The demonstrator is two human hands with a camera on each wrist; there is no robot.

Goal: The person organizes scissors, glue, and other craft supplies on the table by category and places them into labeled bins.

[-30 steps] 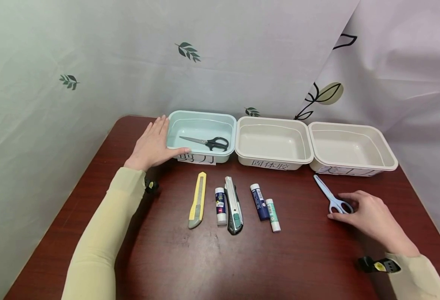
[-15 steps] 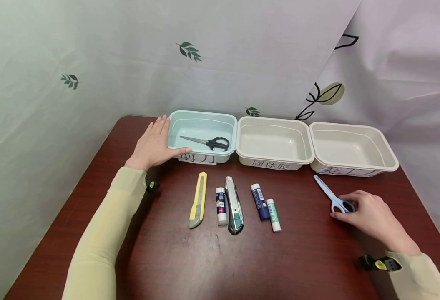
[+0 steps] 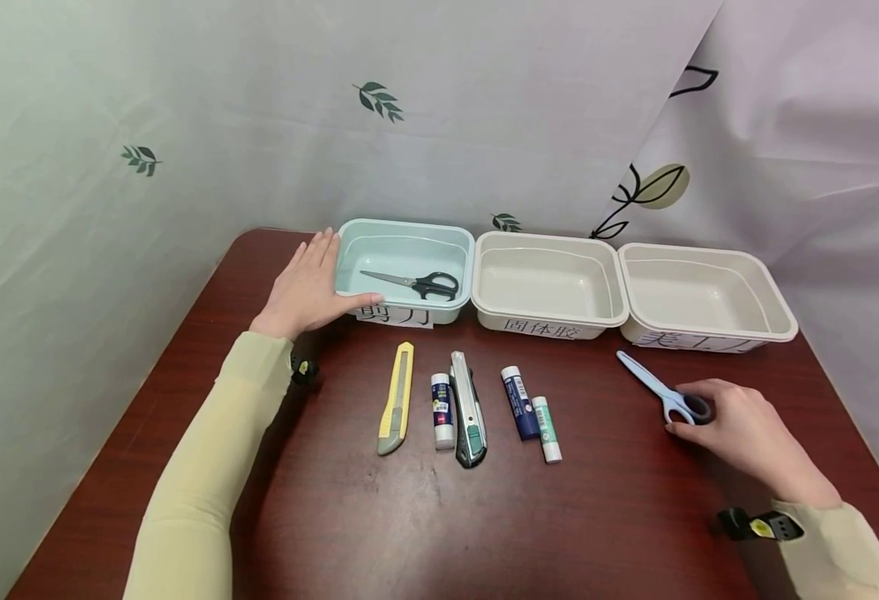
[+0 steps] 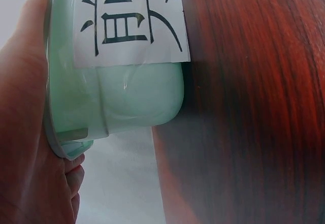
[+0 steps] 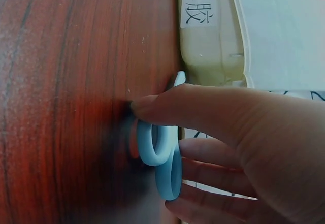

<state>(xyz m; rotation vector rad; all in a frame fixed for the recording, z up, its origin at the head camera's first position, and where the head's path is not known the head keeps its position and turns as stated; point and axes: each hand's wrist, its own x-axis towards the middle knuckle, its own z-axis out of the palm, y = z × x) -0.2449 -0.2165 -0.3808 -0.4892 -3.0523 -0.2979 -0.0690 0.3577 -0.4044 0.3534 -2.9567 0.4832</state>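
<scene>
Left hand (image 3: 300,287), fingers straight, touching blue bin (image 3: 409,252), black scissors (image 3: 430,286) inside, right hand (image 3: 742,433), thumb and fingers pinching blue scissors (image 3: 656,387) by the handles (image 5: 161,177), near front of right bin (image 3: 701,287).

Pale-blue scissors (image 3: 651,382), wood-grained reddish table (image 3: 529,533)

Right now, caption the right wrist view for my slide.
Right hand holding light-blue scissors at a wood-grain table, near a labelled beige tray.

3 glue sticks (image 3: 520,404): print illegible; right hand (image 5: 264,148) partly hides blue scissors (image 5: 170,148) (wrist view).
</scene>
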